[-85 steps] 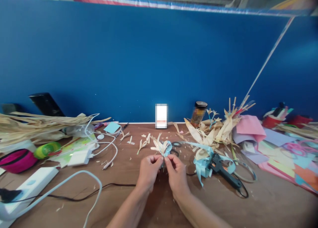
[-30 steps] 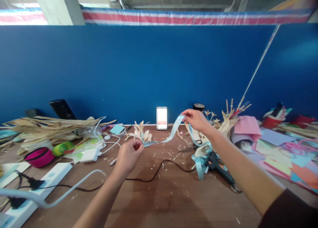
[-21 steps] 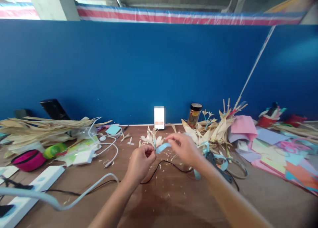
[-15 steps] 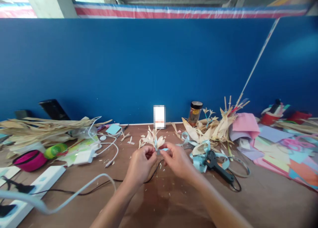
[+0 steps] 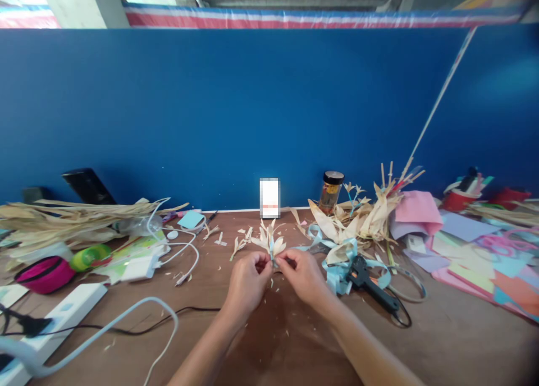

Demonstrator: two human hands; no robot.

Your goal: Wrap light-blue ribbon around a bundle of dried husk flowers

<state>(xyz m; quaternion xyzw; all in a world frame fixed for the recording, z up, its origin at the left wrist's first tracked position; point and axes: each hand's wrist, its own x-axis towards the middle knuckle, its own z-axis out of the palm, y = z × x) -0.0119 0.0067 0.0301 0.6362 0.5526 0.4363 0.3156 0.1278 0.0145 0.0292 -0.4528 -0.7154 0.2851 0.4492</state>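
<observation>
A small flower of pale, dried husk petals [image 5: 268, 239] stands upright between my hands, with light blue ribbon at its base. My left hand [image 5: 248, 278] pinches the flower's base from the left, thumb and forefinger closed. From the other side, my right hand [image 5: 306, 275] is closed in a pinch on the light blue ribbon beside the base. My fingertips partly cover the base, and both hands nearly meet there. Loose husk pieces [image 5: 239, 244] lie on the table just behind my left hand.
On the right are a black glue gun [image 5: 374, 288], blue ribbon [image 5: 339, 276], a dark-lidded jar [image 5: 332, 191], husks [image 5: 370, 223] and coloured paper [image 5: 475, 268]. On the left lie a power strip [image 5: 63, 324], white cables [image 5: 158, 302], a pink pouch [image 5: 45, 275] and more husks [image 5: 71, 217].
Both hands have shifted slightly to the right with the flower, and their fingertips are closer together. The flower sits a little lower in view. The white cable at the left has shifted.
</observation>
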